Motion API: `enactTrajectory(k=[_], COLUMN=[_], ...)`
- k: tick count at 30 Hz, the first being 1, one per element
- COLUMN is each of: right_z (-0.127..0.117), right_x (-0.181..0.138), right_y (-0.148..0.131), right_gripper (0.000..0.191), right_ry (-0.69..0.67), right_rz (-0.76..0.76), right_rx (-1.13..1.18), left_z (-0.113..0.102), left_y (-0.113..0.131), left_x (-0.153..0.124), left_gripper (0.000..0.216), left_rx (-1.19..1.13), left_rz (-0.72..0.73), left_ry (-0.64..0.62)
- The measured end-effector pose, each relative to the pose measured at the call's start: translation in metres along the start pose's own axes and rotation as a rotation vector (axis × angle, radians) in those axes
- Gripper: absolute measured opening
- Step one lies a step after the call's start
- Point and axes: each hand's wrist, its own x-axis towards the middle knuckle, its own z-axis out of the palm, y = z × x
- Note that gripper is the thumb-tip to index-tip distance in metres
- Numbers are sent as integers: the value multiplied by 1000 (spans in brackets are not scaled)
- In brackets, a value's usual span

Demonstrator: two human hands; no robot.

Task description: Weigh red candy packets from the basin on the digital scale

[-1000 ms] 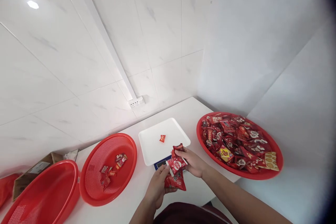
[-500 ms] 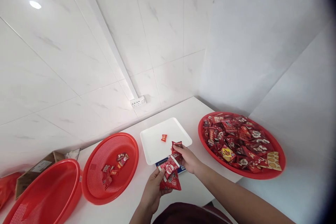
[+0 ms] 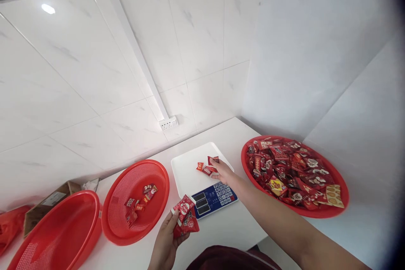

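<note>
My right hand [image 3: 223,172] reaches over the white pan of a digital scale [image 3: 188,177] and pinches red snack packets [image 3: 211,166] just above the pan. One small red packet [image 3: 199,166] lies on the pan beside them. My left hand [image 3: 167,236] stays near the table's front edge, closed on a few red packets [image 3: 185,216]. The scale's blue keypad and display [image 3: 215,198] face me.
A wide red tray [image 3: 329,213] heaped with several red packets sits at the right. A red mesh basket [image 3: 120,219] with a few packets is left of the scale, another red basket [image 3: 63,236] further left. A cardboard box [image 3: 47,204] and a wall socket [image 3: 168,123] lie behind.
My right hand has moved forward from beside my left hand to the scale pan, carrying packets. My left hand has drawn back and left with its packets, uncovering the scale's keypad.
</note>
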Motion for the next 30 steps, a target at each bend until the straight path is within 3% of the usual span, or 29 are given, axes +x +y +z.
enactTrajectory(k=[6, 13, 23, 30], right_z=[-13, -9, -21, -17], right_x=[6, 12, 6, 26], right_y=[6, -4, -1, -11], right_gripper=[24, 20, 14, 20], right_ry=[27, 9, 69, 208], right_rz=[-14, -107, -239, -320], right_rx=[71, 88, -413, -890], left_z=[-4, 0, 1, 2], left_y=[-5, 1, 0, 1], left_x=[0, 1, 2, 1], left_gripper=[38, 45, 47, 52], left_rx=[-18, 0, 8, 6], left_rz=[-16, -9, -38, -34], left_ry=[51, -4, -18, 19])
